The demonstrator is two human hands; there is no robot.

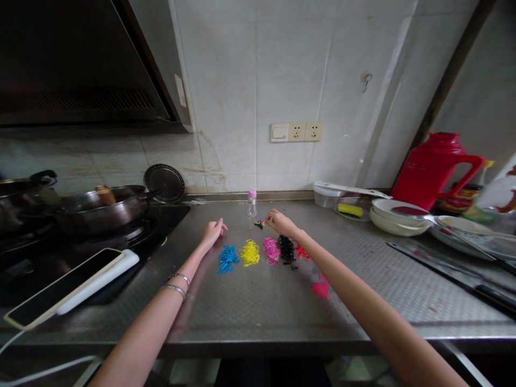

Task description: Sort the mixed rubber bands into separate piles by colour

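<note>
Small rubber bands lie sorted by colour on the metal counter: a blue pile [228, 259], a yellow pile [250, 252], a pink pile [271, 251], a black pile [286, 250] and a red pile [302, 252], partly behind my right forearm. Beyond them is a little mixed-colour cluster of bands [260, 224]. My right hand [281, 222] reaches to its right edge, fingertips pinched together; what is between them is too small to make out. My left hand [212, 234] rests beyond the blue pile, holding nothing, its fingers loosely apart. A small clear bottle with a pink top [252, 202] stands behind the cluster.
A pink-red piece [320, 287] lies beside my right forearm. On the left are a phone on a white block [72, 285] and a pan [105, 207] on the stove. Bowls [399, 217], a yellow sponge [350, 210], a red thermos [431, 169] and a long knife [439, 271] occupy the right.
</note>
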